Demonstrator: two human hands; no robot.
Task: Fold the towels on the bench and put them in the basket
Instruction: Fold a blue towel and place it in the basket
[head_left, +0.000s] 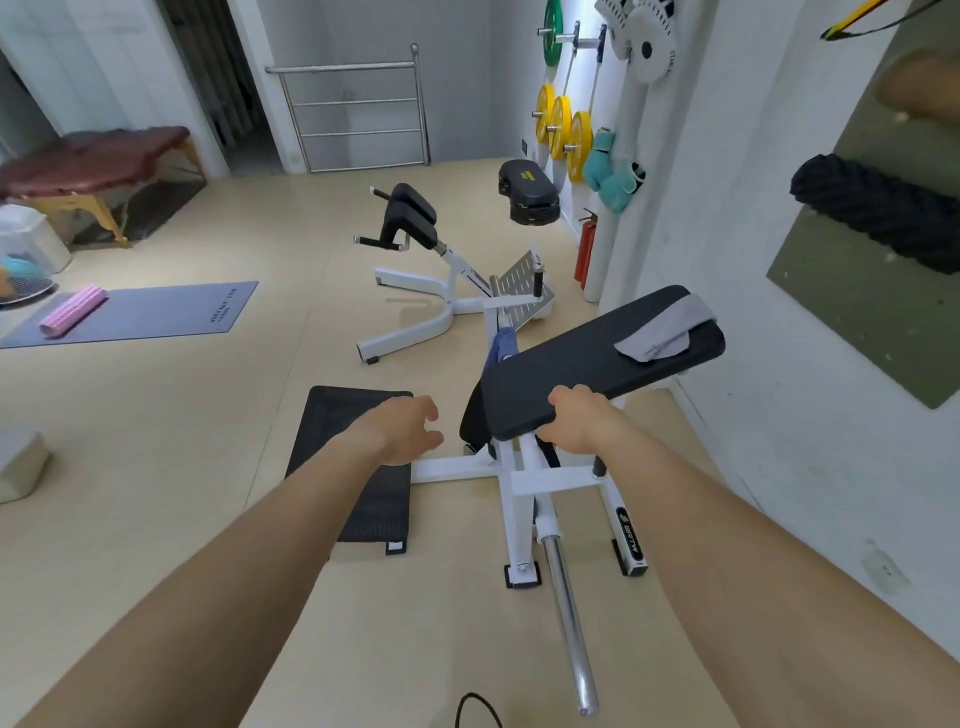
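A black padded bench (587, 364) on a white frame stands in front of me, tilted up to the right. A grey towel (662, 330) lies crumpled at its far right end. A blue towel (501, 351) hangs off the bench's far left side, mostly hidden. The black mesh basket (332, 415) sits on the floor left of the bench. My left hand (408, 428) hovers over the basket's right edge, fingers apart and empty. My right hand (576, 418) rests at the bench's near end, fingers curled down over the pad's edge.
A white-framed hyperextension machine (431, 270) stands beyond the bench. A chrome bar (569, 618) sticks out along the floor toward me. The wall with weight plates (563, 130) and a foam roller (878, 213) is close on the right. A purple mat (140, 314) lies far left.
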